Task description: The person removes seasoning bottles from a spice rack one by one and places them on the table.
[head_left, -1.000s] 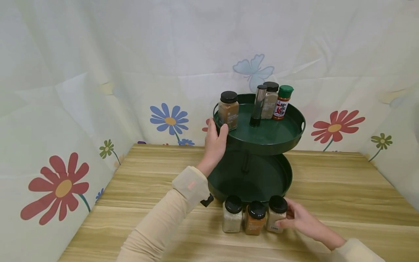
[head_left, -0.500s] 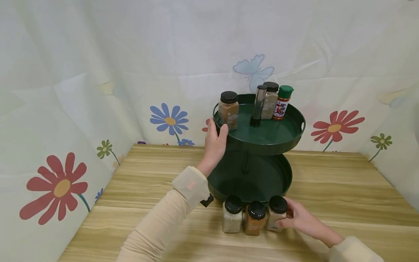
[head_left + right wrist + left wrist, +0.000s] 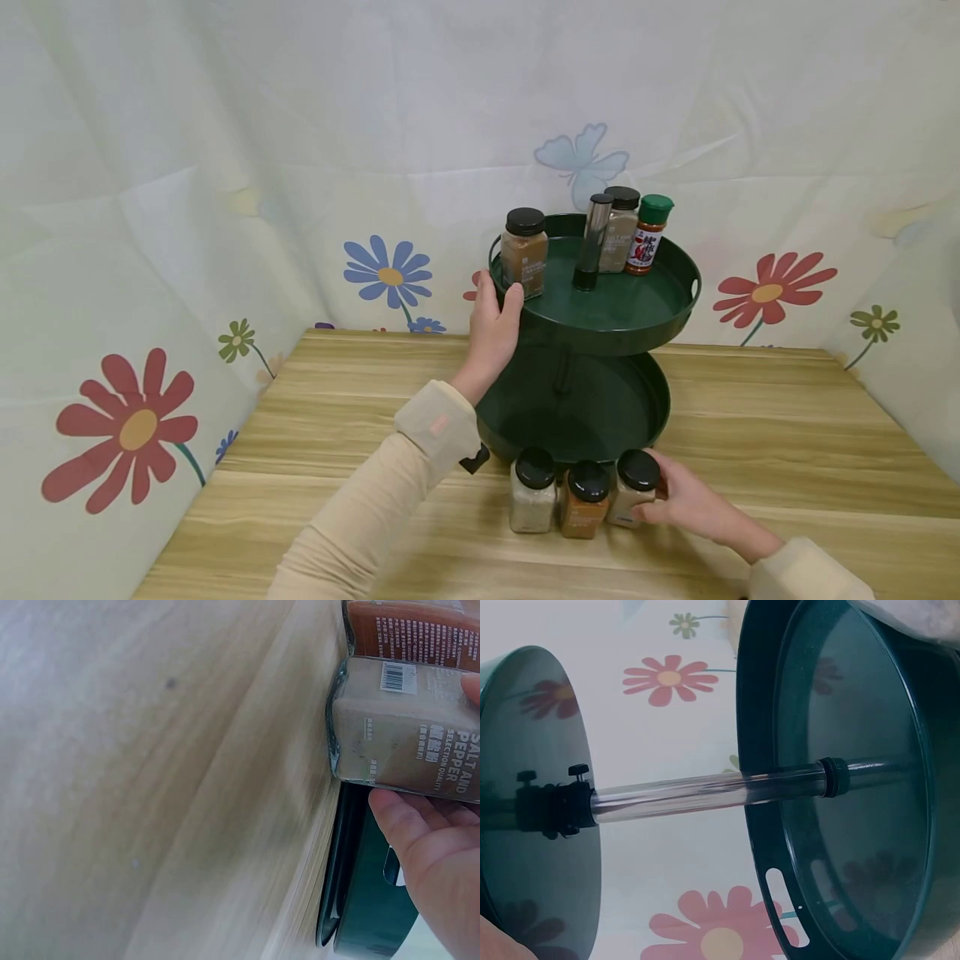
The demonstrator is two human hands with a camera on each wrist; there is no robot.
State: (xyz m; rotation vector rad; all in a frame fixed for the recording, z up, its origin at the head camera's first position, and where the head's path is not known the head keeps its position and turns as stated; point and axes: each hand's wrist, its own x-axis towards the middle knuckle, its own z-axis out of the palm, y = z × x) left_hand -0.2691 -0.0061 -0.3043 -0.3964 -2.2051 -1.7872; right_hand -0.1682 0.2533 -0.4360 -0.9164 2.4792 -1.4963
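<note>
While the left hand (image 3: 493,333) is at the left rim of the green two-tier stand (image 3: 573,417), its thumb and fingers parted beside the base of a brown-filled jar (image 3: 525,260) (whether they clasp jar or rim, I cannot tell), the right hand (image 3: 686,502) pinches a salt-and-pepper jar (image 3: 625,500) between thumb and fingers. That jar is just in front of the stand, toward its right. Before the stand on the tabletop (image 3: 787,425) are also an orange-brown jar (image 3: 582,518), just beside the pinched one, and a pale jar (image 3: 532,506) farther left, both black-lidded and upright. On the stand's upper tier, toward the back right, are a grey-brown jar (image 3: 619,242) and a green-capped bottle (image 3: 644,250). A shiny post (image 3: 705,796) joins the stand's tiers.
</note>
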